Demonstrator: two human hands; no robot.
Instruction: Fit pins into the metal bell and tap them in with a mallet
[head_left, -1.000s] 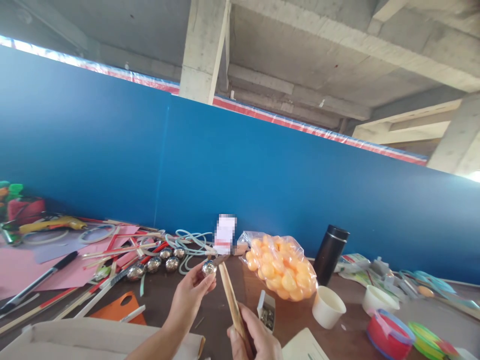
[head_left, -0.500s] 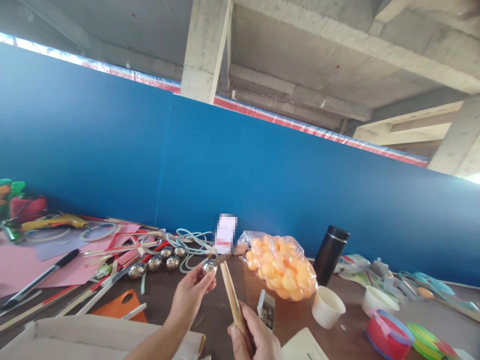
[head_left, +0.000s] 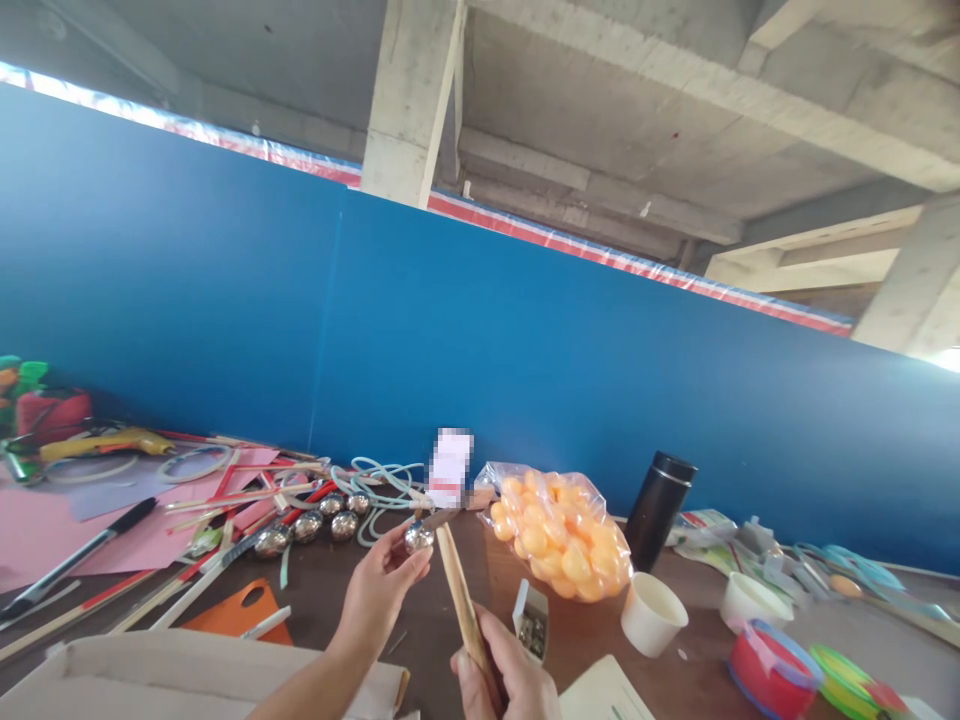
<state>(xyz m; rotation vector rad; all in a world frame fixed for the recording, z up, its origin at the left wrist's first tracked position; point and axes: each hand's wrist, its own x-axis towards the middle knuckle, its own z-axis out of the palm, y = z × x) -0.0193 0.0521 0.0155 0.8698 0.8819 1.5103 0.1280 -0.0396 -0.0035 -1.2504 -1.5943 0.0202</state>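
My left hand (head_left: pixel 386 572) pinches a shiny metal ball (head_left: pixel 418 536) between thumb and fingers. My right hand (head_left: pixel 504 672) is closed around the lower part of a flat wooden stick (head_left: pixel 462 592). The stick slants up and leftward, its top end close to the right of the ball; whether they touch I cannot tell. Behind the ball, a phone-like white panel (head_left: pixel 450 468) stands upright, blurred out. Several more metal balls (head_left: pixel 308 525) lie to the left. A small open box (head_left: pixel 532 620) with small metal pieces sits just right of my right hand.
A clear bag of orange balls (head_left: pixel 559 535) lies behind, beside a black bottle (head_left: pixel 660 508). White cups (head_left: pixel 654 615) and coloured rolls (head_left: pixel 772 665) are at right. Sticks, a pen (head_left: pixel 82 555) and pink paper (head_left: pixel 45 525) crowd the left. A cardboard box (head_left: pixel 187 675) fills the near left. A blue partition (head_left: pixel 480 330) stands behind.
Almost nothing differs. The right hand and the wooden stick have shifted very slightly left; the left hand keeps its hold on the metal ball.
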